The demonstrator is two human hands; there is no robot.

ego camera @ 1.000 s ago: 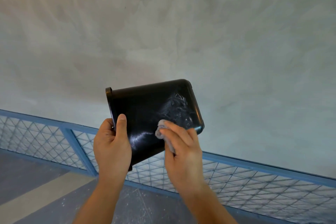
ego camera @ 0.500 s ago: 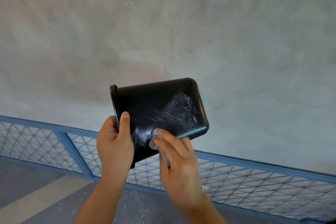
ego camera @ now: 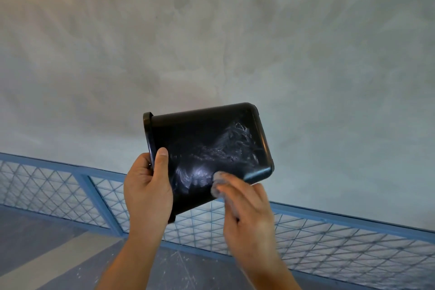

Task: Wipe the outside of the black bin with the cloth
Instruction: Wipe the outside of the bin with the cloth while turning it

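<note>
Right hand (ego camera: 247,216) with cloth (ego camera: 217,183) slid down to lower edge of black bin (ego camera: 207,139), near base corner; blurred fingers hold cloth against side. Left hand (ego camera: 147,186) grips rim, thumb on side. Bin in air, tipped sideways, open room all round, blue mesh railing (ego camera: 329,242) behind. Inside hidden.

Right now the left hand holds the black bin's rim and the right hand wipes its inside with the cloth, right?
Not the inside. In the head view the right hand holds the cloth against the black bin on its outside wall; the left hand does hold the rim.
</note>
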